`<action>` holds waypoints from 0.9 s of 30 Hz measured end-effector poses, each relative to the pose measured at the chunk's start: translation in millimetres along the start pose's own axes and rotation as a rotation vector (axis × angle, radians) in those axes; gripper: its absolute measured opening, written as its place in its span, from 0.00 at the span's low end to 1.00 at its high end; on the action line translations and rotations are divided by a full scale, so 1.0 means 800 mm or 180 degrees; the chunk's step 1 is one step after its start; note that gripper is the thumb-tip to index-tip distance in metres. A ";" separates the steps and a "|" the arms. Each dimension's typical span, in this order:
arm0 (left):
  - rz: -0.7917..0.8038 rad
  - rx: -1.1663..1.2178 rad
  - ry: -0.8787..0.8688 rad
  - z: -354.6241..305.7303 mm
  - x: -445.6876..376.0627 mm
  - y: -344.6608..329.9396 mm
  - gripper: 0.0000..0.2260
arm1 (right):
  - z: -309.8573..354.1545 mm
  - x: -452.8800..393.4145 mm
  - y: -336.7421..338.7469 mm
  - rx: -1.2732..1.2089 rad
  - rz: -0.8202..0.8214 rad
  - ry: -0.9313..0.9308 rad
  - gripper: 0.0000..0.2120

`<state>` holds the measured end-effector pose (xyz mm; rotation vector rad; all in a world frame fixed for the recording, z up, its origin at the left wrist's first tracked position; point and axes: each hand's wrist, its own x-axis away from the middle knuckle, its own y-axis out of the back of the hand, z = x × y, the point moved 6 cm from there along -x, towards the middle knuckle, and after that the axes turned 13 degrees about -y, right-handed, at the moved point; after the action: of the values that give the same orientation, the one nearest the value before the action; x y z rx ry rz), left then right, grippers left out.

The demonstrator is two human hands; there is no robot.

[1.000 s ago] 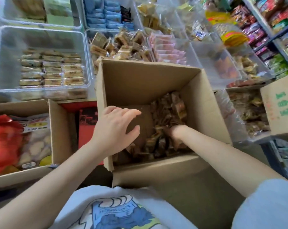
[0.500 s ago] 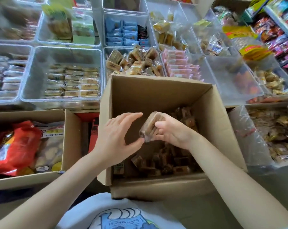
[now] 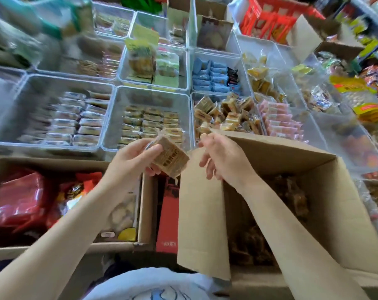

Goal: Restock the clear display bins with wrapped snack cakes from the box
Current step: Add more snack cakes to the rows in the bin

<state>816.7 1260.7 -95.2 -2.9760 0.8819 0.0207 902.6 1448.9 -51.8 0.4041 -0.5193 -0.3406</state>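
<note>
1. Two bare hands hover above the far-left corner of the cardboard box (image 3: 270, 213), which serves as the landmark.
2. The left hand (image 3: 133, 158) grips a wrapped snack cake (image 3: 169, 158), thumb on top and fingers curled beneath; the cake is tilted and sits just left of the box's upright left flap.
3. The right hand (image 3: 222, 158) is over the box's far-left corner, fingers loosely bent and holding nothing that can be made out; its fingertips are near the cake's wrapper, though contact cannot be judged through the blur.
4. Inside the box, more brown wrapped cakes (image 3: 292, 193) lie heaped along the bottom.
5. Just beyond the box's far edge stands a clear bin (image 3: 192, 100) holding a jumble of similar tan-wrapped cakes.
6. Beyond the box and to its left, another clear bin (image 3: 116, 118) holds neat rows of yellowish wrapped bars.
7. Left of the box sits a second carton (image 3: 144, 204) with red packets inside.
</note>
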 end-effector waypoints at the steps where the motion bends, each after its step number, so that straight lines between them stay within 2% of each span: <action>1: 0.0042 0.0029 0.0064 0.006 -0.003 0.026 0.11 | 0.016 -0.010 -0.022 0.0060 0.0008 0.0080 0.12; 3: 0.0090 0.0149 0.0147 0.015 -0.008 0.075 0.15 | 0.044 -0.032 -0.077 0.0243 0.0239 0.0193 0.09; 7: 0.0117 0.0185 0.0278 0.039 -0.021 0.168 0.11 | 0.084 -0.076 -0.195 0.0216 0.0922 0.0096 0.09; 11: -0.0002 0.0085 0.0358 0.059 -0.035 0.258 0.16 | 0.117 -0.115 -0.278 0.0221 0.1142 -0.0021 0.09; 16: -0.0706 -0.0147 0.0321 0.097 -0.084 0.372 0.15 | 0.152 -0.181 -0.318 0.0371 0.0581 -0.0081 0.13; 19: -0.0881 -0.0558 0.0369 0.127 -0.123 0.418 0.10 | 0.175 -0.232 -0.316 0.0241 0.0087 -0.0189 0.14; 22: -0.0698 -0.1293 0.0348 0.149 -0.167 0.439 0.14 | 0.193 -0.296 -0.311 0.0041 -0.0302 -0.0294 0.16; 27: 0.0057 -0.2583 0.0017 0.179 -0.255 0.428 0.20 | 0.174 -0.393 -0.327 -0.1048 -0.0221 -0.0950 0.12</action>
<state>458.8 1090.4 -244.7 -3.6883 1.1106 0.4829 515.8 1311.8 -187.7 0.0506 -0.7275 -0.5487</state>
